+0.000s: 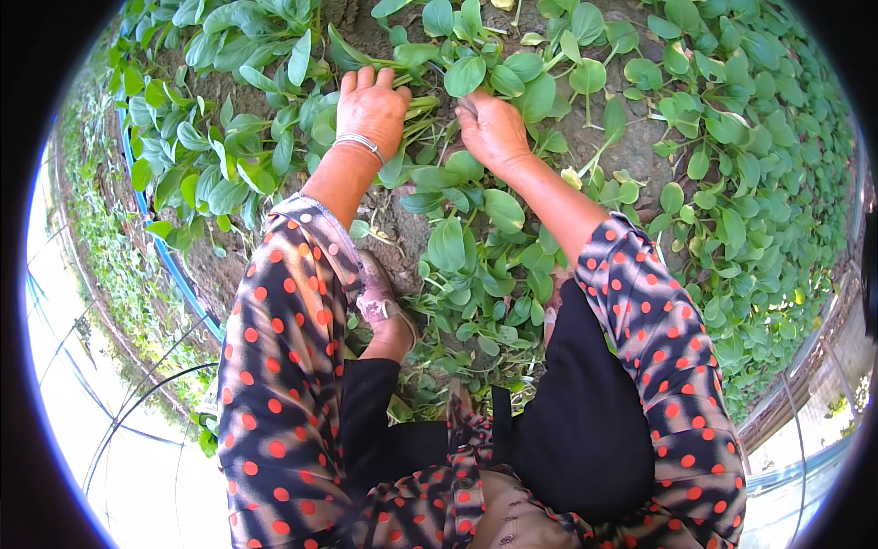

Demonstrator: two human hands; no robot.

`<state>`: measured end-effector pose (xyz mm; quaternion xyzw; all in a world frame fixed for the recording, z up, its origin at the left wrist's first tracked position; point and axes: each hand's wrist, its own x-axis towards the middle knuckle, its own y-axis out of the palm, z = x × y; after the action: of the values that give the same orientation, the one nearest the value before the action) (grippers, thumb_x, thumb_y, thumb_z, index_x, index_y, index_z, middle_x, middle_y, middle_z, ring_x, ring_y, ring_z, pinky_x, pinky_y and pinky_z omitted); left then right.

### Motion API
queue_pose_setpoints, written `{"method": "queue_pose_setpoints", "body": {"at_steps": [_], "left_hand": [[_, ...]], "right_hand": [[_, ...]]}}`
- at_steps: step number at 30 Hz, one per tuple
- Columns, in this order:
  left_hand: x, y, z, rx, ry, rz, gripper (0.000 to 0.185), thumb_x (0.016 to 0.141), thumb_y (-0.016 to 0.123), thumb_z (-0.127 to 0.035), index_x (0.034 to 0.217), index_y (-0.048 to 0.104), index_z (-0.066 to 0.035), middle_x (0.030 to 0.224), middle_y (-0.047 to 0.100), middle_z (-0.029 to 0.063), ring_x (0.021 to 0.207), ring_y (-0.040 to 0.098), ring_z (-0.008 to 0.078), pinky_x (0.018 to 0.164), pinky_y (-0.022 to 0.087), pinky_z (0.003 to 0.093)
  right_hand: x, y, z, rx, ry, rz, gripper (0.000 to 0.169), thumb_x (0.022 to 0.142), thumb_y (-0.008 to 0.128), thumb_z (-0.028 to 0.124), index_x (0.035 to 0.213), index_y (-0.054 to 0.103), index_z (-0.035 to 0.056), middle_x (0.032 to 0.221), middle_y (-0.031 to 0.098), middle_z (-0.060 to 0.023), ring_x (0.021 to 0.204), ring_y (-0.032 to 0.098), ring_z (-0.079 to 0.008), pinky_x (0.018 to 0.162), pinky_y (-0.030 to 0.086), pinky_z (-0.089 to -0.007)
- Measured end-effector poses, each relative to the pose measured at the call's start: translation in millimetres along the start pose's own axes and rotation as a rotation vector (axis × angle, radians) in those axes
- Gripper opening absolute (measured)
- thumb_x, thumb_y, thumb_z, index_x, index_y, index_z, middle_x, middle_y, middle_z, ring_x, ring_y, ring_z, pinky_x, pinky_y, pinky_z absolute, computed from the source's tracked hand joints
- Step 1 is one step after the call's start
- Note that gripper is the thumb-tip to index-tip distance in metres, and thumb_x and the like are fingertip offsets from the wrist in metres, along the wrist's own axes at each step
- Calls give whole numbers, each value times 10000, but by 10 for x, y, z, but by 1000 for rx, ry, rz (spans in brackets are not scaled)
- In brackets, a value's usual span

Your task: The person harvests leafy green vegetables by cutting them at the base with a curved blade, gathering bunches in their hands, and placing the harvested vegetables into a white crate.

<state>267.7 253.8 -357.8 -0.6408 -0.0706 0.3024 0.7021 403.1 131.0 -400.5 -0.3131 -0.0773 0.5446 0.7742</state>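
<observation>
My left hand [371, 110], with a silver-coloured bangle [359, 141] on its wrist, is closed over a bunch of leafy greens. The bunch's pale green stems [421, 113] stick out to the right of the hand, and broad leaves show on its left. Just across a small gap, my right hand [491, 129] reaches low to the soil at the base of a green plant [507, 75]. Its thumb and fingers are drawn together. Leaves cover the fingertips, so whatever they grip is hidden.
Leafy plants [734, 137] grow thickly on the right, with more greens [226, 151] on the left. Low plants [473, 254] stand between my shoes [376, 295]. A blue hose [171, 264] runs along the left side. Thin hoops [113, 425] curve at the lower left.
</observation>
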Motion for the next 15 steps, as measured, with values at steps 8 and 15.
{"method": "queue_pose_setpoints", "body": {"at_steps": [8,15], "left_hand": [[51,186,36,-162,-109,84,289,731,601,-66,1001,650,-157,1254,486,150,841,656,296,730,526,405],[-194,-266,485,-382,-168,-133,301,739,634,-45,1033,620,-106,1004,649,96,872,648,304,788,535,395]], "right_hand": [[136,-68,-34,-5,39,113,226,830,609,212,985,634,51,898,673,-178,848,643,-375,797,506,-429],[-911,-679,-181,342,179,-42,362,885,567,174,1227,547,60,842,655,-124,695,619,-189,664,494,-313]]}}
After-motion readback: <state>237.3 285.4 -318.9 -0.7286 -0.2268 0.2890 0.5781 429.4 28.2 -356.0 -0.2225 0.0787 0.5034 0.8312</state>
